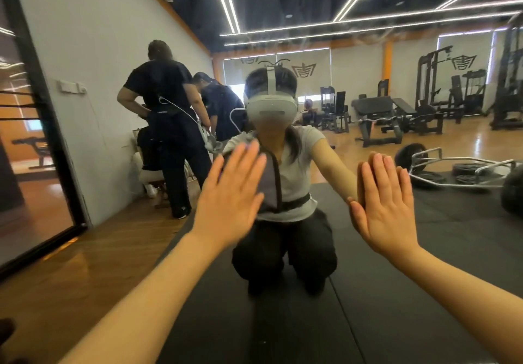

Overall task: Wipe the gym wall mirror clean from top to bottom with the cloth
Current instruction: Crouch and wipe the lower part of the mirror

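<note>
The mirror point(368, 86) fills nearly the whole frame, from the black door frame point(42, 114) at the left edge to the right edge, with faint streaks across its upper part. No cloth can be made out in either hand.

The left hand point(229, 193) is raised at centre left, fingers straight and slightly spread, palm toward the glass; it is a little blurred, and whether it touches the glass cannot be told. The right hand point(385, 202) is raised at centre right, fingers straight and close together, its fingertips meeting those of its reflection, so it lies flat on the glass.

Between the hands the reflection shows the person kneeling on a black mat point(368, 250), wearing a grey headset point(270, 109). At centre left stand people in dark clothes point(167, 114). At the right lie a barbell frame and plates point(458, 168); weight machines point(433, 89) stand at the upper right, under light strips on the ceiling.
</note>
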